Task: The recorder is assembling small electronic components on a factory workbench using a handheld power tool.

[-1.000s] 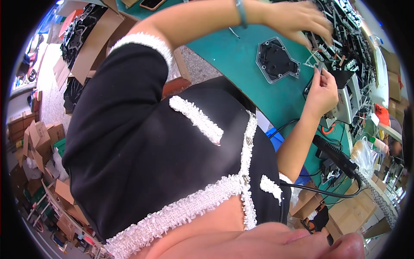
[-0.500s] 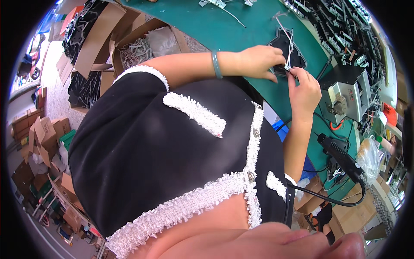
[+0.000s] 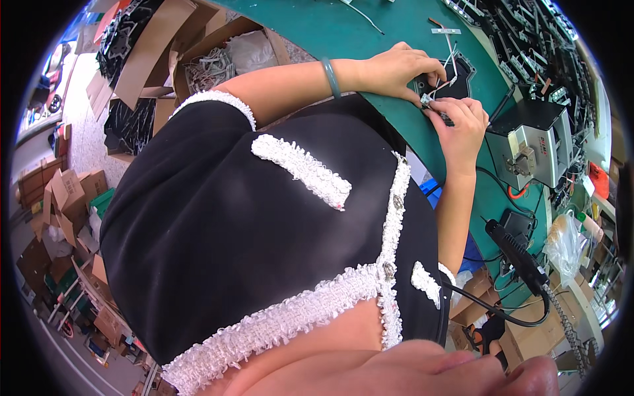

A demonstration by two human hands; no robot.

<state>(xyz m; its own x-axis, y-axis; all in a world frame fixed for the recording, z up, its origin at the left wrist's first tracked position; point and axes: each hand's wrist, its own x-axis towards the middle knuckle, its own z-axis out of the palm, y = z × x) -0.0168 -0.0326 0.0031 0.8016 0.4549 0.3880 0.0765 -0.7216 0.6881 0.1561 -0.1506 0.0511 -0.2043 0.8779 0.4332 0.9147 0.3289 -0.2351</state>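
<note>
Open carton: the cardboard box (image 3: 231, 30) sits left of the left hand, below the tabletop's edge.
Left hand: the left hand (image 3: 399, 71) is curled, thumb tip at the small part; whether its fingers grip a wire I cannot tell.
Small part: the small white part (image 3: 426, 100) lies between both hands' fingertips, thin white wires (image 3: 454, 80) beside it.
Right hand: the right hand (image 3: 462, 125) pinches the small part between thumb and fingers.
Black housing: the housing (image 3: 467, 74) lies just beyond both hands on the green table (image 3: 317, 30), partly covered by the fingers.
Boxy machine: the silver-and-black machine (image 3: 538, 148) stands right of the right hand.
</note>
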